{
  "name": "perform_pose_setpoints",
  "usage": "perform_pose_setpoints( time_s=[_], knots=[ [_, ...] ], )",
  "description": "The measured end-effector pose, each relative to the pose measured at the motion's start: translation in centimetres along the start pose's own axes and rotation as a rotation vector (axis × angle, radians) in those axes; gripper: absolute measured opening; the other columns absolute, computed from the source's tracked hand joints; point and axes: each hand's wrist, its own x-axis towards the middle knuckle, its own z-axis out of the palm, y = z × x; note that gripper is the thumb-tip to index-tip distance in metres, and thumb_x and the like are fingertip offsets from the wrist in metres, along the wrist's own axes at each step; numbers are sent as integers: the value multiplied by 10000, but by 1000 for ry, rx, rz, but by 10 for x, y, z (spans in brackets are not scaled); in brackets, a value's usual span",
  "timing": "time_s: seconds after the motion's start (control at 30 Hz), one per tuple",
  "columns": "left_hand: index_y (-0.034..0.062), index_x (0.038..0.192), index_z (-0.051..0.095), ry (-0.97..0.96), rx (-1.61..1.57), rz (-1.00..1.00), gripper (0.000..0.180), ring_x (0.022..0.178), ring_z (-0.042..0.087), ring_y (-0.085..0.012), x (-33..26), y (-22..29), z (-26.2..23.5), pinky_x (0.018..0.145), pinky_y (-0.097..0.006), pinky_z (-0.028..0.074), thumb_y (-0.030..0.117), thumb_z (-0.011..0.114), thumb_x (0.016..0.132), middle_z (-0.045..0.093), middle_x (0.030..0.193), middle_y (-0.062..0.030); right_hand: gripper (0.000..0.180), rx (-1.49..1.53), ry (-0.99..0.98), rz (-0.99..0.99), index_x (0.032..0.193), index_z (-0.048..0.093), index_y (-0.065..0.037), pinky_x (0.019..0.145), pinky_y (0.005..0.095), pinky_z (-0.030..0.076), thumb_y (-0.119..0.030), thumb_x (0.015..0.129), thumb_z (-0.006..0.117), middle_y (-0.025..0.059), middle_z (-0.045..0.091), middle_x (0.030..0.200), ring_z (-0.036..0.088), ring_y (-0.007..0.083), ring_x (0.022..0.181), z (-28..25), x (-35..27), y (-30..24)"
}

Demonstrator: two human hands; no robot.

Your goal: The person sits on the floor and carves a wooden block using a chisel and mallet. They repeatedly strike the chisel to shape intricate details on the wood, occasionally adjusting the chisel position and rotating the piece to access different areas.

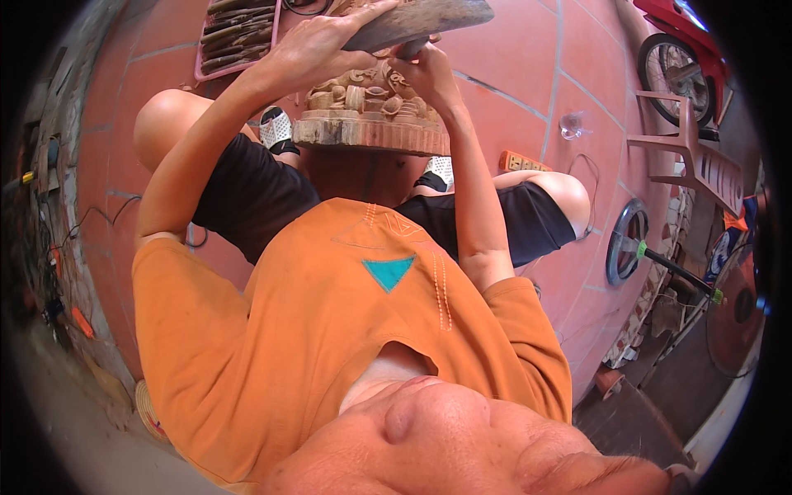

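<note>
A carved wooden block (pixel 367 115) with raised ornaments stands between my knees on the red tiled floor (pixel 511 66). My left hand (pixel 318 48) is closed on a flat wooden mallet (pixel 429 18), which it holds above the carving. My right hand (pixel 425 74) sits on top of the carving. Its fingers are closed round a thin chisel (pixel 410 48), of which only a short dark piece shows under the mallet. My orange shirt and black shorts fill the middle of the view.
A pink tray (pixel 239 37) with several chisels lies at the far left. A clear glass object (pixel 572 125) and an orange power strip (pixel 521 161) lie on the tiles. A pink plastic chair (pixel 693 157), a red motorbike (pixel 685 49) and a weight bar (pixel 631 243) stand at the right.
</note>
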Motion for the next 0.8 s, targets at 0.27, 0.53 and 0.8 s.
perform_pose_setpoints(
  time_s=[0.27,0.53,0.8],
  knots=[
    [53,1579,301,-24,-169,-52,817,1156,652,-415,-1,14,-5,986,-438,507,200,731,899,610,1279,-329,189,142,72,24,987,680,-24,751,367,551,-127,836,729,134,704,929,697,236,799,6,-14,12],
    [138,1584,318,-16,-95,-19,817,1038,690,-412,-5,11,9,914,-457,535,232,727,883,662,1161,-306,188,180,126,23,1009,697,-16,750,343,554,-129,860,711,133,715,869,697,213,786,12,-26,24],
    [291,1591,329,-9,45,1,836,903,713,-406,-7,-16,35,842,-496,560,270,718,851,717,1040,-246,179,416,85,93,1068,713,15,809,285,530,-88,922,724,45,729,980,637,99,918,10,-40,18]
  ],
)
